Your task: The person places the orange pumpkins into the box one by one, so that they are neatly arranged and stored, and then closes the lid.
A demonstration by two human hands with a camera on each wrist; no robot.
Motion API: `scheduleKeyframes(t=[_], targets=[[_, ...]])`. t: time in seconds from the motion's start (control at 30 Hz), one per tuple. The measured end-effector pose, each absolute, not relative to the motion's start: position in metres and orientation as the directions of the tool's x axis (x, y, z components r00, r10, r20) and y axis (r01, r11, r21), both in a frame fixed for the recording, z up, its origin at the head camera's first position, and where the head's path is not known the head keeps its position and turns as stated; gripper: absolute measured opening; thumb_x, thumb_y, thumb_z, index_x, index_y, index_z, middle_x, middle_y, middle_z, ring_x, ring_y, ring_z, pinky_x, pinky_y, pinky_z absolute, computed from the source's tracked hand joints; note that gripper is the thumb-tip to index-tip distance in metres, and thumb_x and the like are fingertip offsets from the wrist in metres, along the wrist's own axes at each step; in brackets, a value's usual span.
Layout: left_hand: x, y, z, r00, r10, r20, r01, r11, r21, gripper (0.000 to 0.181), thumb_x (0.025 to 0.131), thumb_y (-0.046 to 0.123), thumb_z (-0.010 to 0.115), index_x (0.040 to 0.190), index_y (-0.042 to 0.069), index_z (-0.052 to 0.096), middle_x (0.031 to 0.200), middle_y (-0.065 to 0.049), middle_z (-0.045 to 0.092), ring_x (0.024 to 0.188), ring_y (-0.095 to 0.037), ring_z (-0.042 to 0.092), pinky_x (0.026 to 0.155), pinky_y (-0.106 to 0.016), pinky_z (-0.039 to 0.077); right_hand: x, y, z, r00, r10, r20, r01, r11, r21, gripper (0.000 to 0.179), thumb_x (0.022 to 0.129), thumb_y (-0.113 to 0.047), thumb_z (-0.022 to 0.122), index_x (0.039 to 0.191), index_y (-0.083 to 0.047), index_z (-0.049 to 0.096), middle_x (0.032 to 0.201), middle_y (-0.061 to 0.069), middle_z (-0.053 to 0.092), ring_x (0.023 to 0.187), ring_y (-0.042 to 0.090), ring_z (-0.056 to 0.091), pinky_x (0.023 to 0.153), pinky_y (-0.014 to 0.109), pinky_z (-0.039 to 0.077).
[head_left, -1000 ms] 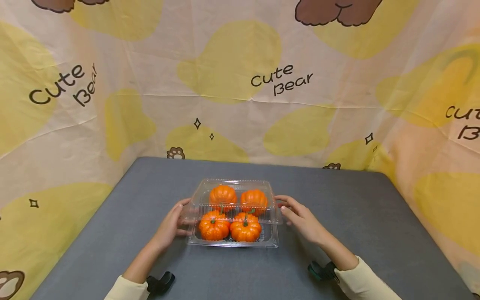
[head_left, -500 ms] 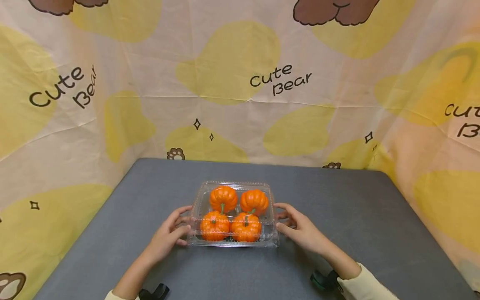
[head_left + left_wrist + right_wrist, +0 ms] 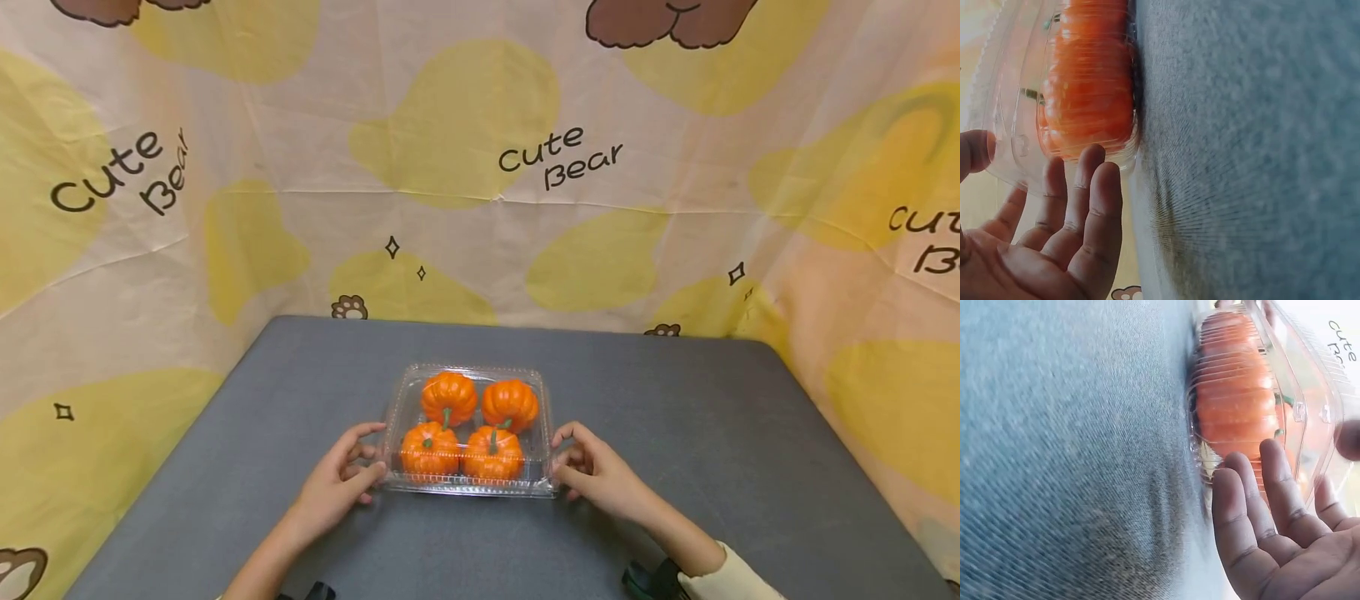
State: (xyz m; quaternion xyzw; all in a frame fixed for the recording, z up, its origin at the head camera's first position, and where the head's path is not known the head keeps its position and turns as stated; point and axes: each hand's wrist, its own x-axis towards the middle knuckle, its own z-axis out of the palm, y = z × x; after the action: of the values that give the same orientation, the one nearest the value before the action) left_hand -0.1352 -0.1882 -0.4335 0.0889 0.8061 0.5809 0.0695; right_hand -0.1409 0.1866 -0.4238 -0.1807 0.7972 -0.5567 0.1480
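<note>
A clear plastic clamshell box sits on the grey table, holding several small orange pumpkins with green stems. Its see-through lid lies over them, the front edge down close to the base's front rim. At the box's left side is my left hand, with the thumb near the front corner. In the left wrist view its fairly straight fingers reach to the box wall. Mirroring it, my right hand reaches the right side with thumb and fingertips at the lid's edge. In the right wrist view a pumpkin shows through the ribbed wall.
The grey table stretches out on both sides of the box and behind it. A printed cloth with "Cute Bear" lettering hangs along the back and sides. A dark wrist strap shows by the right sleeve.
The lid has swung down toward the front, from partly raised to lying over the front pumpkins. Both hands have come lower and nearer with its edge along the box's sides.
</note>
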Motion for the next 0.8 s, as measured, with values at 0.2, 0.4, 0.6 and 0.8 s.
scheduleKeyframes(t=[0.2,0.4,0.6,0.8], targets=[[-0.133,-0.188,-0.438,-0.958,0.288,0.015,0.108,0.311,0.944,0.049,0.096,0.014,0.057,0.14,0.007,0.037,0.093,-0.016,0.065,0.079,-0.014,0.068,0.058,-0.035,0.056,-0.136,0.186,-0.43,-0.878,-0.474,-0.068,-0.092,0.305,-0.948,0.036,0.091,-0.007,0.058,0.119,-0.004,0.036,0.085,0.014,0.068,0.074,0.022,0.065,0.06,0.035,0.055],[-0.131,-0.186,-0.436,-0.942,0.335,-0.028,0.071,0.282,0.957,0.051,0.099,0.013,0.05,0.143,0.007,0.026,0.092,-0.023,0.067,0.078,-0.013,0.068,0.059,-0.036,0.056,-0.133,0.179,-0.431,-0.878,-0.474,-0.071,-0.069,0.271,-0.96,0.04,0.092,-0.008,0.059,0.118,-0.002,0.03,0.086,0.025,0.07,0.074,0.022,0.068,0.06,0.032,0.055],[-0.132,-0.182,-0.434,-0.931,0.355,-0.087,0.009,0.26,0.966,0.051,0.1,0.01,0.045,0.144,0.008,0.019,0.09,-0.023,0.067,0.078,-0.014,0.068,0.061,-0.036,0.057,-0.132,0.175,-0.432,-0.878,-0.47,-0.093,-0.003,0.198,-0.98,0.042,0.092,-0.005,0.058,0.118,-0.001,0.025,0.083,0.025,0.068,0.072,0.018,0.067,0.059,0.031,0.055],[-0.134,-0.182,-0.434,-0.919,0.385,-0.083,0.005,0.222,0.975,0.052,0.1,0.006,0.044,0.144,0.005,0.016,0.085,-0.018,0.067,0.077,-0.014,0.068,0.06,-0.035,0.056,-0.132,0.176,-0.436,-0.872,-0.479,-0.104,0.034,0.152,-0.988,0.042,0.093,-0.004,0.056,0.119,-0.002,0.023,0.082,0.015,0.068,0.071,0.014,0.066,0.059,0.029,0.054]])
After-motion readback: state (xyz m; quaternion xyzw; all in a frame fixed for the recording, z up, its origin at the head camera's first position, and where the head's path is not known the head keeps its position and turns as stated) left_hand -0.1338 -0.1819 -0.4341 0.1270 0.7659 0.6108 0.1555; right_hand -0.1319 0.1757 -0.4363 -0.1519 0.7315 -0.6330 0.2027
